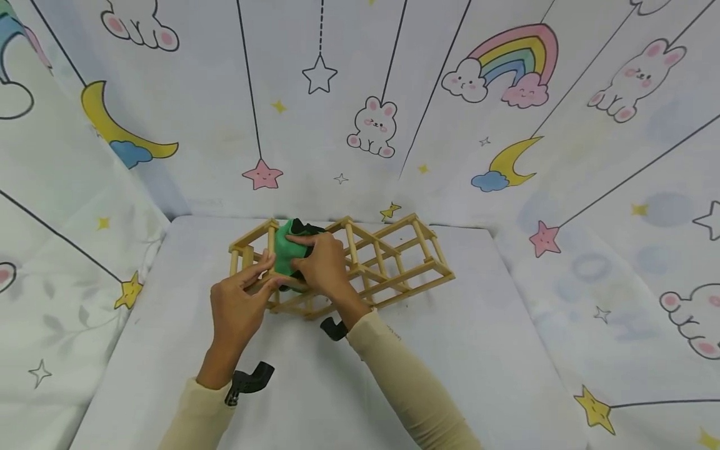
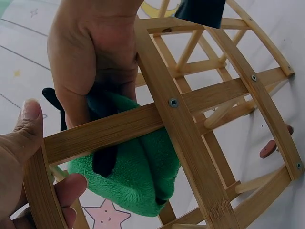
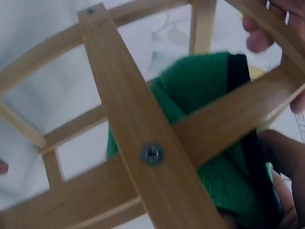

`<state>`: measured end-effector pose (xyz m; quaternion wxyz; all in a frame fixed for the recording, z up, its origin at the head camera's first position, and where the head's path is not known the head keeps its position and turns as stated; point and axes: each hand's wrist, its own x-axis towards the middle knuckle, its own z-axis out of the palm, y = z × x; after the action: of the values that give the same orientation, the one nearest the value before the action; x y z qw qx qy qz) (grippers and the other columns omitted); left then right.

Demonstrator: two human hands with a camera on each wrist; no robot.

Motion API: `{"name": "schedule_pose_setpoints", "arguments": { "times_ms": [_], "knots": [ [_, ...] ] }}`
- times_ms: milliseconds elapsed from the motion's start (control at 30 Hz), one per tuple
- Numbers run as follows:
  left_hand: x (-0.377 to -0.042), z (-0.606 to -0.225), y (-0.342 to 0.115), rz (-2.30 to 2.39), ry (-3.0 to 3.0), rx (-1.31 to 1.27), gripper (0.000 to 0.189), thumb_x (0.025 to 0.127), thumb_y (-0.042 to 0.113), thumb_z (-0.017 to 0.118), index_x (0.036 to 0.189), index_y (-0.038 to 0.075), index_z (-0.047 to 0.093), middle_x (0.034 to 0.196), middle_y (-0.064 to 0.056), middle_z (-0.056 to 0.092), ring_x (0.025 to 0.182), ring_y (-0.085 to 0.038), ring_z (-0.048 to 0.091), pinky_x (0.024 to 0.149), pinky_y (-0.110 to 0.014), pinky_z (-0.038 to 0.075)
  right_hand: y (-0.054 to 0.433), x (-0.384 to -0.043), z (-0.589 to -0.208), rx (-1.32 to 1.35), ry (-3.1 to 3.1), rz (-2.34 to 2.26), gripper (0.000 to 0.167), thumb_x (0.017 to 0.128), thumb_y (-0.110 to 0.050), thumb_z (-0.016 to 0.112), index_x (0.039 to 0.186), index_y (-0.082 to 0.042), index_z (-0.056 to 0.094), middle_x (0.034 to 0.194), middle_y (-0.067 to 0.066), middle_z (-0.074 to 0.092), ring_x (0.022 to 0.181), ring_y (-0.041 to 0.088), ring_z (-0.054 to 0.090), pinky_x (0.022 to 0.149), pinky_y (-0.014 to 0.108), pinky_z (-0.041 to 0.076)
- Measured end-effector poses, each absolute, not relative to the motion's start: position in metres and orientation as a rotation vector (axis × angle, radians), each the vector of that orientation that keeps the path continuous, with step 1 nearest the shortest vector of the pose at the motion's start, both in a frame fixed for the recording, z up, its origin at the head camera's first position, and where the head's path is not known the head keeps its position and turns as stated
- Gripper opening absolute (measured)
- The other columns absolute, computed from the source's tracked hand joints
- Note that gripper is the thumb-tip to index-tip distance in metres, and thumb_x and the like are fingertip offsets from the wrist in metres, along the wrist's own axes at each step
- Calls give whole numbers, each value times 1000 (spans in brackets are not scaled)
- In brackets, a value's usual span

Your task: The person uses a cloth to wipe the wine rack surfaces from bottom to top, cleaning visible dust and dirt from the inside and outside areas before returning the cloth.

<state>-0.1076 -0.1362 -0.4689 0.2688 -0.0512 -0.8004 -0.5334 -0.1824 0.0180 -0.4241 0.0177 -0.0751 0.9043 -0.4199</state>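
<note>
A wooden slatted rack (image 2: 186, 143) of open square cells lies across the far side of the table. My left hand (image 1: 239, 306) grips a slat at the rack's left end, thumb on one side and fingers on the other. Inside a left-hand cell sits a green fuzzy cloth (image 1: 285, 250) with black edging, bunched and partly hidden behind the slats. My right hand (image 1: 325, 262) pinches the cloth at its right side, reaching in among the slats. In the right wrist view, a slat with a metal screw (image 3: 152, 153) crosses in front of the cloth.
The white table (image 1: 478, 375) extends around the rack, whose other cells stretch off to the right. A white printed curtain (image 1: 315, 137) rises close behind the rack, with more of it on both sides. Each wrist bears a black mount (image 1: 253, 378).
</note>
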Motion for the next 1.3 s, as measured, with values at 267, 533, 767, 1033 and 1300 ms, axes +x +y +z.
{"name": "schedule_pose_setpoints", "arguments": {
  "times_ms": [267, 533, 767, 1033, 1300],
  "knots": [
    [-109, -469, -136, -1435, -2145, -128, 45, 80, 7, 92, 123, 1, 78, 125, -12, 76, 116, -25, 73, 86, -4, 51, 14, -191, -430, -155, 2814, -1453, 47, 91, -6, 83, 129, -33, 78, 127, 14, 78, 67, 19, 65, 53, 23, 50],
    [-112, -474, -132, -1507, -2136, -86, 43, 82, 11, 91, 123, 3, 79, 126, -10, 76, 118, -15, 71, 89, -6, 51, 13, -201, -441, -115, 2889, -1702, 53, 94, -10, 83, 140, -33, 69, 150, 8, 64, 102, 26, 77, 75, 34, 62],
    [-112, -470, -139, -1481, -2124, -94, 43, 81, 7, 92, 122, 2, 79, 125, -13, 76, 117, -3, 70, 88, -5, 51, 1, -207, -441, -95, 3028, -1371, 60, 84, -17, 94, 134, -41, 72, 140, 3, 72, 121, 31, 71, 89, 38, 63],
    [-120, -469, -135, -1567, -2124, -91, 43, 83, 10, 90, 124, 3, 78, 131, -11, 74, 122, -13, 70, 86, -8, 54, 1, -213, -450, -168, 3184, -1653, 60, 88, -13, 89, 141, -30, 68, 138, 2, 73, 136, 26, 64, 114, 45, 51],
    [-119, -468, -132, -1520, -2133, -82, 43, 81, 10, 92, 122, 3, 79, 129, -10, 75, 118, -24, 73, 86, -5, 52, 7, -217, -444, -212, 3067, -1311, 70, 84, -24, 94, 144, -41, 63, 144, -1, 70, 128, 28, 69, 98, 38, 60]
  ]
}}
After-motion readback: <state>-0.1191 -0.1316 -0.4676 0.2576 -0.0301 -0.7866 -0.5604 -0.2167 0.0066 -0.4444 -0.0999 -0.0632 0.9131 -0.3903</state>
